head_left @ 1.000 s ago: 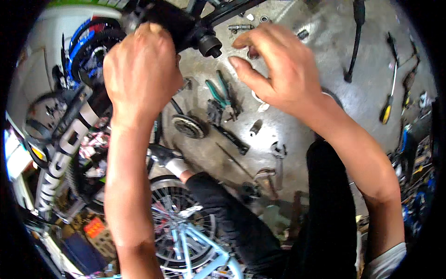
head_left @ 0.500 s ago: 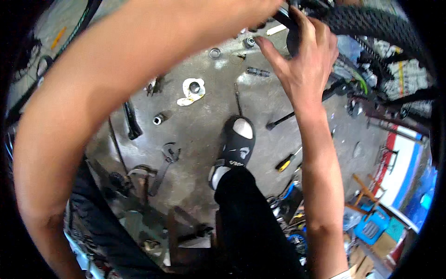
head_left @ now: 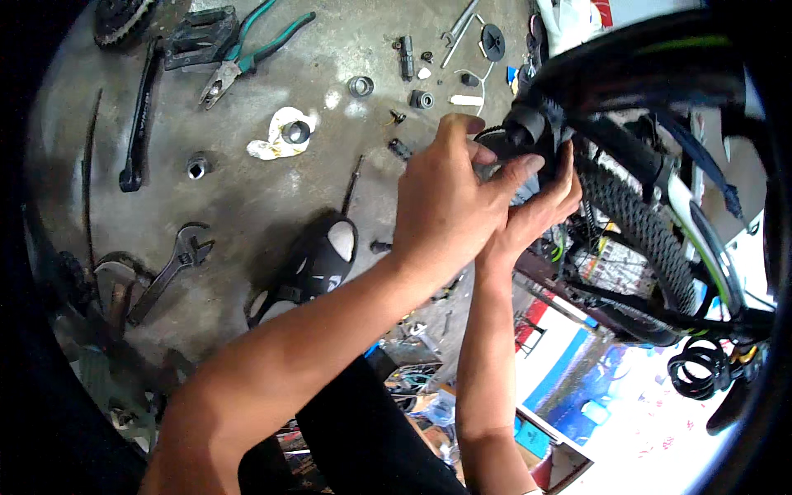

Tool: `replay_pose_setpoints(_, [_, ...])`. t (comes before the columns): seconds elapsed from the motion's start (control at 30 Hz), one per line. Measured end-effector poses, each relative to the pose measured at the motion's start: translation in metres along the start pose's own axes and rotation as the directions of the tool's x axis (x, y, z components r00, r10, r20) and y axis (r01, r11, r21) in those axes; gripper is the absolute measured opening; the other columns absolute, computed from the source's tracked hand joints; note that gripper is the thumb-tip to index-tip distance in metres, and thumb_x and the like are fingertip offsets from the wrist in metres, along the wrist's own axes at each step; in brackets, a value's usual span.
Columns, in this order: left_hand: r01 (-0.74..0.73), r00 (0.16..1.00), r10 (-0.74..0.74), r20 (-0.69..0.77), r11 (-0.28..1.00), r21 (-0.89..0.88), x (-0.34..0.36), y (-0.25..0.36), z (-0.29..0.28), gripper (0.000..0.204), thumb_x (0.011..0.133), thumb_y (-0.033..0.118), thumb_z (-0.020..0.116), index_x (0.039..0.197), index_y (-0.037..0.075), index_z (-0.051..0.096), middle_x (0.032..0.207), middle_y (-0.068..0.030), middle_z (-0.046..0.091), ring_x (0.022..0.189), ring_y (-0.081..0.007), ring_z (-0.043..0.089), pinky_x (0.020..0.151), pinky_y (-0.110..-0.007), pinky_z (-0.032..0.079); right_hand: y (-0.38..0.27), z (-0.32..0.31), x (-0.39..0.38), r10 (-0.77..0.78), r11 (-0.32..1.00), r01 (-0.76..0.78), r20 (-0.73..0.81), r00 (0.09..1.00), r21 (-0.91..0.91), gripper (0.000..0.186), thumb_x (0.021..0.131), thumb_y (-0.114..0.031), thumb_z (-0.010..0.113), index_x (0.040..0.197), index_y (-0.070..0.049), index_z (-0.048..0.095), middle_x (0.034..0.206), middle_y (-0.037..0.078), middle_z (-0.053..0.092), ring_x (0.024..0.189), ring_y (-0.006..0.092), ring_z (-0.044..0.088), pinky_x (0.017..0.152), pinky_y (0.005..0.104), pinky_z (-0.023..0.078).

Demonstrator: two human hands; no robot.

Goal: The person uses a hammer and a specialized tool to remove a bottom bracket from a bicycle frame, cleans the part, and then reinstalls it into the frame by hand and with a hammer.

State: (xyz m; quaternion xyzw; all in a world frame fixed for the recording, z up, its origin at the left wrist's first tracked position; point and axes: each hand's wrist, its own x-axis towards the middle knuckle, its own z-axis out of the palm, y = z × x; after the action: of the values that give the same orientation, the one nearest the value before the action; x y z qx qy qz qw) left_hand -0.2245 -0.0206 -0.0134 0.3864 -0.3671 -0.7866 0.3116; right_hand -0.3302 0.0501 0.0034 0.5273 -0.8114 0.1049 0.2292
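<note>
My left hand [head_left: 450, 202] is at the dark central part of a bicycle [head_left: 532, 124], with its fingers bent and its thumb pointing right. Something dark and small shows between thumb and fingers; its kind cannot be made out. Close against it, my right hand [head_left: 536, 219] reaches up from below, with its fingers curled along the right side of the same dark part. What the right fingers grip is hidden behind the left thumb and the bicycle. The knobbly tyre [head_left: 643, 223] is just right of my hands.
On the concrete floor lie green-handled pliers [head_left: 239, 62], a pedal [head_left: 200, 39] and a dark crank arm or wrench [head_left: 140, 124]. Nearer are an adjustable wrench [head_left: 175, 268], a metal socket [head_left: 198, 167] and a ring on white paper [head_left: 285, 136]. My sandalled foot [head_left: 309, 260] stands below them.
My view has swung to the right, bringing more of the bicycle in. My left hand, out of sight past the upper edge before, now shows beside the right, whose fingers have curled in.
</note>
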Motion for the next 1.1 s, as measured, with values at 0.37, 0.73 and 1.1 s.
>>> replay_pose_setpoints(0.37, [-0.091, 0.991, 0.085, -0.103, 0.994, -0.059, 0.013, 0.009, 0.022, 0.035, 0.082, 0.02, 0.082, 0.097, -0.002, 0.059, 0.077, -0.011, 0.07, 0.065, -0.0196, 0.07, 0.06, -0.032, 0.055, 0.015, 0.006, -0.007, 0.026, 0.993, -0.029, -0.025, 0.999, -0.113, 0.082, 0.083, -0.042, 0.075, 0.145, -0.001, 0.042, 0.127, 0.022, 0.047, 0.118, 0.0387, 0.044, 0.104, 0.0515, 0.034])
replay_pose_setpoints(0.73, [-0.135, 0.984, 0.121, -0.131, 0.985, -0.106, 0.012, 0.015, 0.031, 0.028, 0.083, 0.014, 0.079, 0.091, -0.001, 0.058, 0.075, -0.0139, 0.07, 0.066, -0.0199, 0.072, 0.06, -0.032, 0.055, 0.023, 0.006, -0.004, 0.013, 0.987, -0.023, -0.069, 0.998, -0.157, 0.084, 0.077, -0.04, 0.08, 0.143, -0.003, 0.045, 0.127, 0.02, 0.048, 0.119, 0.0383, 0.045, 0.103, 0.0542, 0.035])
replay_pose_setpoints(1.1, [0.026, 1.0, -0.027, 0.0, 0.962, -0.272, 0.017, 0.012, 0.021, 0.018, 0.09, 0.007, 0.075, 0.091, -0.001, 0.059, 0.083, -0.0072, 0.07, 0.074, -0.0088, 0.065, 0.065, -0.025, 0.054, -0.003, 0.008, -0.003, 0.136, 0.99, -0.138, -0.045, 0.99, -0.034, 0.071, 0.085, -0.036, 0.074, 0.141, 0.0, 0.048, 0.132, 0.018, 0.054, 0.122, 0.0332, 0.045, 0.107, 0.0465, 0.028])
